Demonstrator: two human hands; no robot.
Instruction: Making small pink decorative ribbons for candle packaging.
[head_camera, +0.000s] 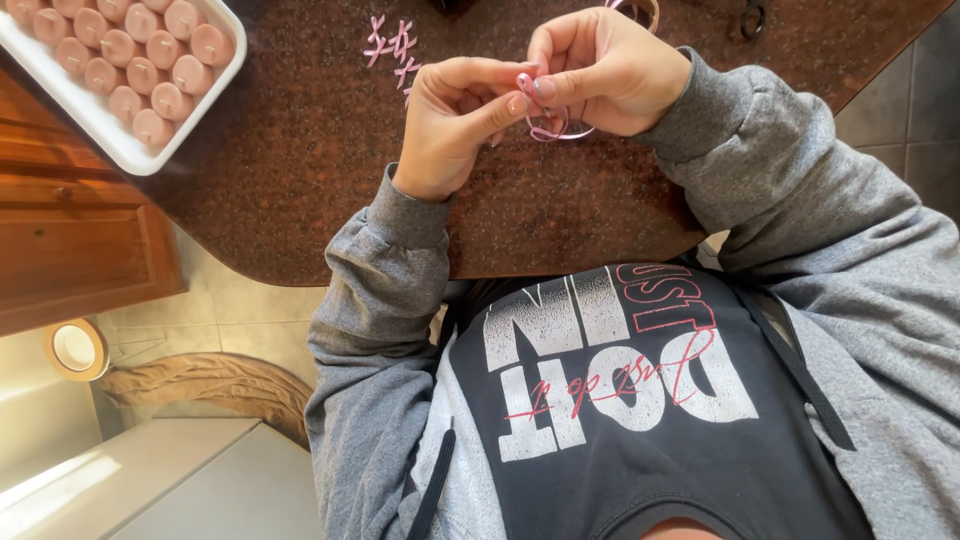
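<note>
My left hand (455, 115) and my right hand (600, 70) meet above a dark brown speckled stone counter (300, 150). Both pinch a thin pink ribbon (548, 130) between thumb and fingertips. A loop of the ribbon hangs just below the fingers and the rest is hidden inside the grip. Several small pink ribbon bows (392, 45) lie on the counter just left of my hands. Grey sleeves cover both arms.
A white tray (120, 152) with several round pink candles sits at the counter's far left. A ribbon spool (645, 10) and a dark metal tool (752, 18) lie at the top edge. A wooden cabinet (70, 240) and tiled floor are at the left.
</note>
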